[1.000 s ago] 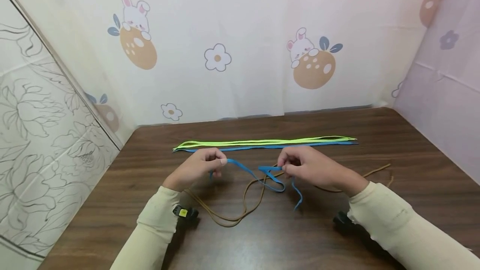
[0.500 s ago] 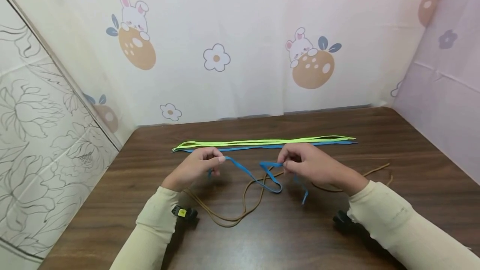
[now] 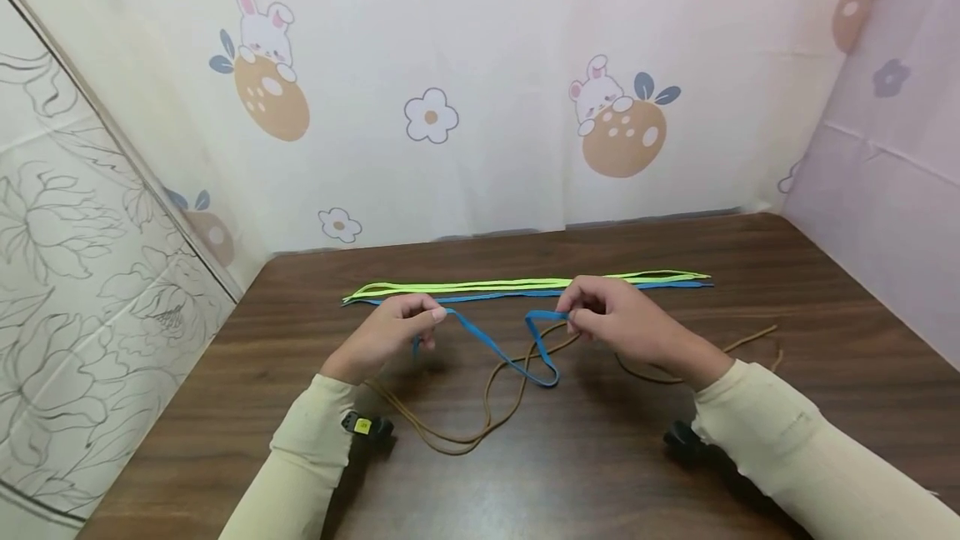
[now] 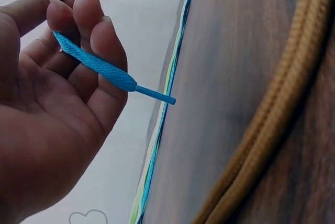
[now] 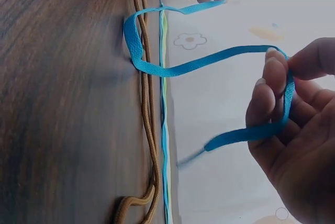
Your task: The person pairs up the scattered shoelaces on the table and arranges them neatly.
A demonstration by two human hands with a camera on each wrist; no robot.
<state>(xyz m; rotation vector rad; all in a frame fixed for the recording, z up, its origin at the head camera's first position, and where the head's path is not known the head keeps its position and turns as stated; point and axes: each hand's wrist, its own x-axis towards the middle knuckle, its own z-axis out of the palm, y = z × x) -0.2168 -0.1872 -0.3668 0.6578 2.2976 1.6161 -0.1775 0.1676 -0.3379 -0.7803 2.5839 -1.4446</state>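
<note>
**A dark wooden table [image 3: 525, 490] before a rabbit-print cloth [image 3: 498, 48], with a blue lace [image 5: 205, 62] slung between two hands**

At the back of the table, yellow-green laces [image 3: 465, 287] lie stretched out next to a second blue strand [image 3: 502, 295], apparently set there to keep them straight and out of the working space. A brown cord [image 4: 272, 103] curves loosely in front of them.

The left hand [image 3: 386, 336] pinches the blue lace between thumb and forefinger, its other fingers curled close together; the right hand [image 3: 622, 323] pinches it likewise. Both grips sit near the ends, probably so the short tails hang free and the middle can sag in a loop. That loop dips over the brown cord's crossing; whether they touch, I cannot tell. The left tail's tip [image 4: 154, 94] pokes past the fingers.
</note>
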